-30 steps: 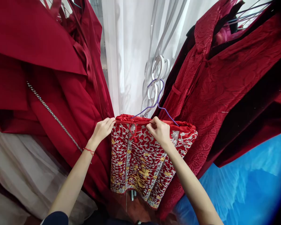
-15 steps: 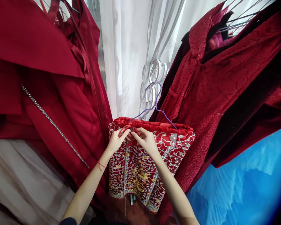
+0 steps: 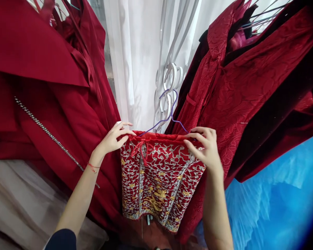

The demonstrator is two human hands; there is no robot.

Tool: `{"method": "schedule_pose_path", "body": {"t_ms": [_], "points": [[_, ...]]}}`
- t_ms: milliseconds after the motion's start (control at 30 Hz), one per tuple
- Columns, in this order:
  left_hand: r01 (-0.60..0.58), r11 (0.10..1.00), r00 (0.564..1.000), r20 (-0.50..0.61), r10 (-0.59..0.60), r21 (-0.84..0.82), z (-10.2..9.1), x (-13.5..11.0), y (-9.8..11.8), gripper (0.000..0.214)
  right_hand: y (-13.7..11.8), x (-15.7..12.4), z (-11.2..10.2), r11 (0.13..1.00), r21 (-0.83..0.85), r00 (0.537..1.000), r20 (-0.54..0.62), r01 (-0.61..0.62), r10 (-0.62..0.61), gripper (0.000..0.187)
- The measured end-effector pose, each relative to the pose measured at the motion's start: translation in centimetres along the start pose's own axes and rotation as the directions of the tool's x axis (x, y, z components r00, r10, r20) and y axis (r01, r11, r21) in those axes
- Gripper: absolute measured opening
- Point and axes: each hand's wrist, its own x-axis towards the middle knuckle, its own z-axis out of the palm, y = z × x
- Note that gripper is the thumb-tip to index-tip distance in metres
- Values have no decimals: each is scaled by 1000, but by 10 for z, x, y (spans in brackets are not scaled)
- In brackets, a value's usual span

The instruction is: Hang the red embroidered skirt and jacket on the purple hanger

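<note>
A dark red skirt [image 3: 159,177] with silver and gold embroidery hangs from a purple wire hanger [image 3: 171,116]. Its bright red upper edge has a thin red drawstring tied in a bow [image 3: 140,148] near the left side. My left hand [image 3: 115,137] pinches the upper left corner between thumb and index finger, its other fingers loosely spread. At the upper right corner, my right hand [image 3: 205,144] has its thumb in front of the edge and its fingers over the top. The fabric under the fingertips is partly hidden.
White metal scrollwork [image 3: 169,76] stands behind the hanger, before a white curtain [image 3: 141,62]. Red garments [image 3: 67,104] hang close on the left, one with a glittering trim. Red patterned garments [image 3: 240,90] crowd the right, above bright blue fabric [image 3: 284,194].
Both hands have let go of the drawstring bow and moved apart, the left to the skirt's left corner and the right to its right corner. The bow now hangs free.
</note>
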Motion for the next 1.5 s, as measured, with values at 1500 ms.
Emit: {"method": "schedule_pose_path", "body": {"t_ms": [1500], "points": [[149,987,905,-395,-158,-54,56,-9,43,20,4,-8,20,996,30,954,-286,-88,93,19]]}}
